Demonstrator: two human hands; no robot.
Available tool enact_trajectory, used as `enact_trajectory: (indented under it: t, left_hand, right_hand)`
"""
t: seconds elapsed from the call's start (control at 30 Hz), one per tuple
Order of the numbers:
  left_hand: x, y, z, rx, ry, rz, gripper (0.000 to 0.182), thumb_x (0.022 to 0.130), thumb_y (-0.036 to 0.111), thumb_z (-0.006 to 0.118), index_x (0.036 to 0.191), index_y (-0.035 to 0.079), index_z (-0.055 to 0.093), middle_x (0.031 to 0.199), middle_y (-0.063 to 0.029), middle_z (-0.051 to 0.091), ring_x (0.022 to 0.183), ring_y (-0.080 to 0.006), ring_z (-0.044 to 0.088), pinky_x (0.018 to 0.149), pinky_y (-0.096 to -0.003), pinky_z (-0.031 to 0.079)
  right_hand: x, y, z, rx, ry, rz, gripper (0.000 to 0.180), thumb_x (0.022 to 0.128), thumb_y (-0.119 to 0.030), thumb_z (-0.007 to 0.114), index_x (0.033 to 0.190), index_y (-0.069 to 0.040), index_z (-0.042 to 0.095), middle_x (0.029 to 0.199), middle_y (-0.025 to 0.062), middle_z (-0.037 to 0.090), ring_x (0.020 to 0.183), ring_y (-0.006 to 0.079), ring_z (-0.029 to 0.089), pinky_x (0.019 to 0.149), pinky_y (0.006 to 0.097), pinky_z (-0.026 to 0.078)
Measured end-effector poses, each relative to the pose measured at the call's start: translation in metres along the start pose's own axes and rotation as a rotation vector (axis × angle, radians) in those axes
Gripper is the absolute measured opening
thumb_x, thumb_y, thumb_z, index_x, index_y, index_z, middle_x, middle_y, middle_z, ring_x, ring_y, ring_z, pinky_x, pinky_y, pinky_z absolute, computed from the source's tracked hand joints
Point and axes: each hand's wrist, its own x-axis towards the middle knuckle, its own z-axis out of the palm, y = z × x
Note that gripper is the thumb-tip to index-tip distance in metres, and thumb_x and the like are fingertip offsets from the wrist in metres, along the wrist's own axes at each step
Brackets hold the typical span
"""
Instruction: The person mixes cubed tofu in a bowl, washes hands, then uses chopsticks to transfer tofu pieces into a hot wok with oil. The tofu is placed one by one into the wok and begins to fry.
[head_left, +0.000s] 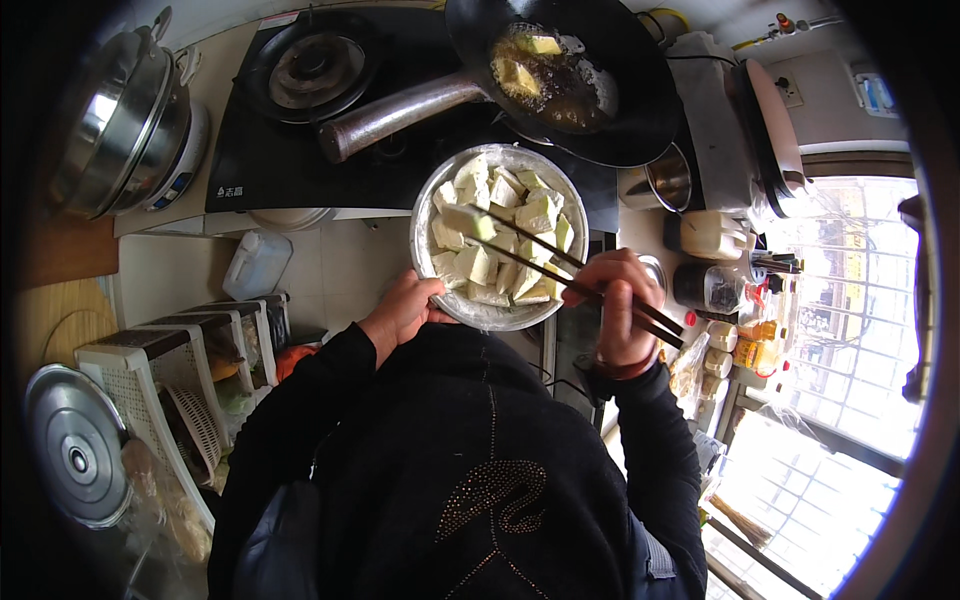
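Note:
My left hand (405, 309) grips the lower left rim of a metal bowl (417, 247), thumb over the edge. Pale, flour-coated chunks of food (536, 215) fill the bowl; their exact kind is unclear. In my right hand (621, 300) is a pair of dark chopsticks (541, 262), whose tips touch one greenish chunk (470, 222) at the left of the bowl. Above the bowl a black wok (645, 97) sits on the stove with bubbling oil (574, 112). Two yellowish pieces (517, 78) lie in that oil.
The wok's thick handle (405, 112) reaches left across the black gas stove (300, 161), near an unused burner (316, 71). A steel pot (670, 178) stands right of the wok. Bottles and jars (720, 289) crowd the right counter. Stacked steel pans (124, 124) stand far left, above a plastic rack (142, 352).

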Motion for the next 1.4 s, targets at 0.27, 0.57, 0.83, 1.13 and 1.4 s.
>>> enact_trajectory:
  t: [0.27,0.57,0.83,1.13,1.4]
  left_hand:
    - [0.002,-0.003,-0.001,-0.041,-0.034,0.008,0.049,0.082,0.003,0.044,0.13,-0.002,0.035,0.119,-0.0178,0.053,0.098,-0.0278,0.061,0.075,-0.0425,0.058]
    - [-0.001,0.001,0.002,-0.009,-0.006,0.002,0.05,0.081,0.004,0.046,0.13,0.0,0.036,0.118,-0.0164,0.054,0.094,-0.0268,0.062,0.071,-0.0395,0.058]
    - [-0.002,0.002,0.003,-0.01,-0.006,-0.001,0.051,0.081,0.005,0.046,0.13,0.0,0.034,0.118,-0.0165,0.054,0.094,-0.0266,0.062,0.07,-0.0385,0.058]
    - [-0.001,-0.001,0.001,-0.004,-0.002,-0.009,0.05,0.082,0.005,0.046,0.13,-0.001,0.034,0.117,-0.016,0.054,0.094,-0.0256,0.062,0.07,-0.0383,0.058]
    - [0.0,-0.002,0.001,-0.051,-0.017,0.008,0.048,0.082,0.002,0.044,0.13,0.0,0.035,0.117,-0.0154,0.054,0.096,-0.0267,0.062,0.07,-0.0403,0.059]
  right_hand:
    - [0.027,-0.001,-0.058,-0.028,0.397,-0.14,0.047,0.1,-0.034,0.032,0.087,0.005,0.055,0.079,0.0096,0.055,0.065,0.0164,0.061,0.061,0.0259,0.047]
    - [0.107,0.067,-0.054,-0.316,0.253,-0.146,0.017,0.094,-0.008,0.05,0.089,0.002,0.062,0.081,0.0065,0.058,0.063,0.0131,0.064,0.058,0.0216,0.05]
    - [0.108,0.053,-0.05,-0.195,0.243,-0.129,0.012,0.092,-0.002,0.051,0.092,0.004,0.062,0.086,0.0064,0.059,0.069,0.0129,0.066,0.062,0.0217,0.052]
    - [0.002,0.036,-0.062,0.096,0.346,0.2,0.038,0.098,-0.031,0.042,0.092,0.002,0.059,0.07,0.0026,0.053,0.058,0.0109,0.056,0.057,0.0224,0.043]
    - [-0.012,0.081,-0.052,0.316,0.372,0.392,0.038,0.099,-0.029,0.042,0.098,0.004,0.06,0.076,0.0061,0.056,0.06,0.0141,0.06,0.057,0.0234,0.049]
